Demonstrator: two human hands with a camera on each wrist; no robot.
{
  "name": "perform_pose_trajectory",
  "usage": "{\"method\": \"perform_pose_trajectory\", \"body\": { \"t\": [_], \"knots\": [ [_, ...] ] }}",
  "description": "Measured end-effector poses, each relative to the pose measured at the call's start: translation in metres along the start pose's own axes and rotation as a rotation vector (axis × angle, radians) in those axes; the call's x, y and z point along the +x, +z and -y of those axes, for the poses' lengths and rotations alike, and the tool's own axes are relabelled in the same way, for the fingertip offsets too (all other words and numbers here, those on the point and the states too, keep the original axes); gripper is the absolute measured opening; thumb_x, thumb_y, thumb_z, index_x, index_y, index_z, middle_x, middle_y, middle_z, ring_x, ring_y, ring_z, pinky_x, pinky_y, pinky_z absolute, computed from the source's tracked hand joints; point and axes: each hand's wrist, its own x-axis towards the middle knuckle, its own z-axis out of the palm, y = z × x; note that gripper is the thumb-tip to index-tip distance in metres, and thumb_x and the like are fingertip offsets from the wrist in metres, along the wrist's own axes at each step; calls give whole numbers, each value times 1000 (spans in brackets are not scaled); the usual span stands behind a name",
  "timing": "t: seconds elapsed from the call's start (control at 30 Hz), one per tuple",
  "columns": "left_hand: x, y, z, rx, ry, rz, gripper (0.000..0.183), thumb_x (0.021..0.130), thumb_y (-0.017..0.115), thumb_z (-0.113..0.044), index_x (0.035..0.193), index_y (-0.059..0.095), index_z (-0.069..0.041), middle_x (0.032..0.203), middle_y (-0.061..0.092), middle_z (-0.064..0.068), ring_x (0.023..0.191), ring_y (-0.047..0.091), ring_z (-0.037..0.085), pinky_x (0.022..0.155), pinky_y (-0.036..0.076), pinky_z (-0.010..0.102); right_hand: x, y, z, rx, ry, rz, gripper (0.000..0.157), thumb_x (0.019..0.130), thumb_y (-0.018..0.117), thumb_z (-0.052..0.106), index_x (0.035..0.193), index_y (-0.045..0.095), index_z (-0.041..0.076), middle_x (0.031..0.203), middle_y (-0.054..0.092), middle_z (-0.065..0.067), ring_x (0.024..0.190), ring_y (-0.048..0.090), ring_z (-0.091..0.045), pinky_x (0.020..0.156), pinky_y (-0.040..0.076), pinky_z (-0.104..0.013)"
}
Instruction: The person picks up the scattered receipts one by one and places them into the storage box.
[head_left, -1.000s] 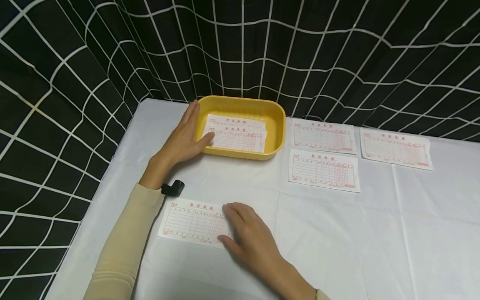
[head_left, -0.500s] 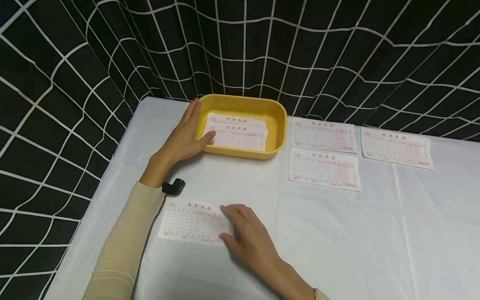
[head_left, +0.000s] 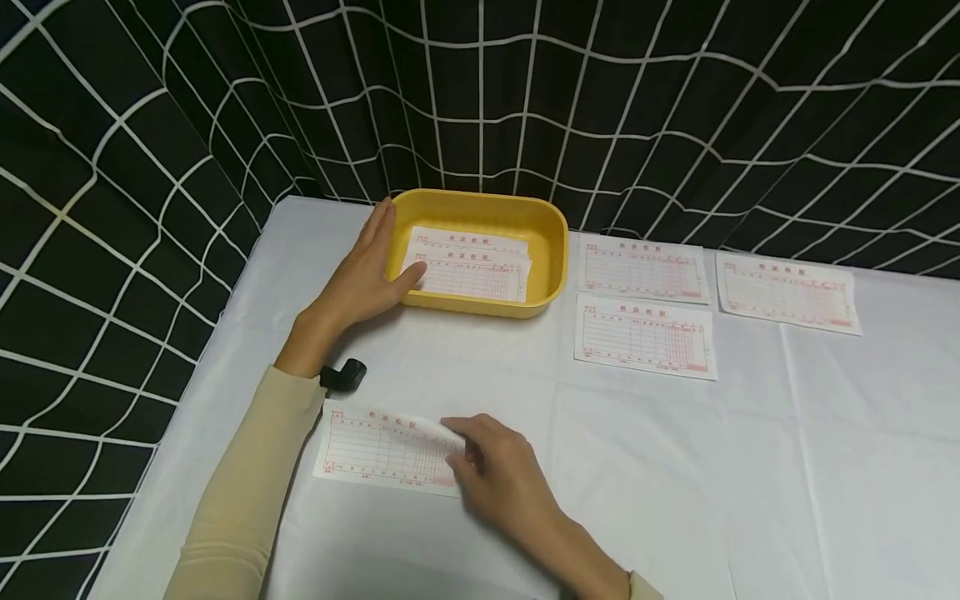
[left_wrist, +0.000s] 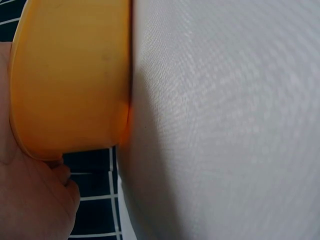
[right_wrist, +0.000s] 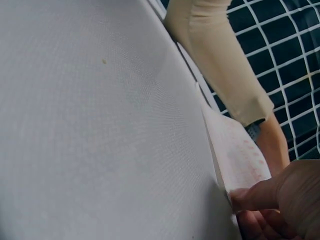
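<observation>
At the left end of a yellow plastic basin (head_left: 487,307), my left hand (head_left: 354,279) grips the wall, its fingers along the outside and the thumb over the front rim. Several white receipt slips (head_left: 472,277) with red print lie overlapping inside the basin. Nearer me, my right hand (head_left: 510,471) pinches the right end of another receipt slip (head_left: 378,450), whose upper right edge bends up off the cloth. The right wrist view shows the thumb and curled fingers at the edge of that receipt slip (right_wrist: 232,150).
To the right of the basin lie three more receipts: one at the back (head_left: 643,271), one in front of it (head_left: 645,337) and one farther right (head_left: 787,292). White cloth (head_left: 637,483) covers the table. A black curtain (head_left: 510,92) with white grid lines hangs behind and at left.
My right fingers have closed on the near receipt slip and its right end now curls upward. My left hand stays on the basin.
</observation>
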Motion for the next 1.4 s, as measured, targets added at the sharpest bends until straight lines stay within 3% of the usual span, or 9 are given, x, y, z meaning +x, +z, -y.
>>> {"method": "perform_pose_trajectory", "body": {
  "t": [0.3, 0.73, 1.03, 1.27, 1.4],
  "knots": [
    [-1, 0, -1, 3, -3, 1, 99, 101, 56, -53, 171, 2, -10, 181, -5, 3, 169, 8, 24, 135, 20, 50, 2, -6, -5, 158, 64, 15, 22, 84, 81, -6, 103, 79, 3, 84, 76, -3, 72, 64, 0, 69, 59, -20],
    [-1, 0, 0, -5, -6, 0, 100, 100, 57, -53, 171, 2, -10, 181, -4, 3, 169, 8, 24, 135, 20, 50, 8, -24, -13, 325, 186, 15, 5, 90, 82, 6, 92, 79, 7, 76, 75, -3, 63, 65, -4, 63, 59, -21],
    [0, 1, 0, -6, -9, 4, 100, 100, 57, -54, 171, 2, -11, 182, -5, 3, 169, 8, 24, 135, 20, 50, 11, -35, -16, 288, 192, -25, 10, 86, 85, 4, 94, 82, 10, 79, 79, -3, 63, 65, -2, 62, 58, -21],
    [-1, 0, 1, -1, 2, -1, 100, 100, 56, -54, 171, 1, -10, 181, -4, 4, 169, 8, 24, 136, 20, 49, 13, -43, -18, 363, 202, -25, 5, 90, 84, 13, 91, 82, 9, 79, 80, -6, 62, 67, -3, 58, 56, -22],
    [-1, 0, 1, -2, 7, -2, 100, 100, 56, -53, 171, 1, -9, 181, -4, 5, 169, 8, 24, 136, 19, 49, 15, -49, -19, 386, 205, -41, 9, 92, 83, 17, 88, 81, 9, 74, 77, -6, 58, 59, -2, 54, 49, -19]
  ]
}}
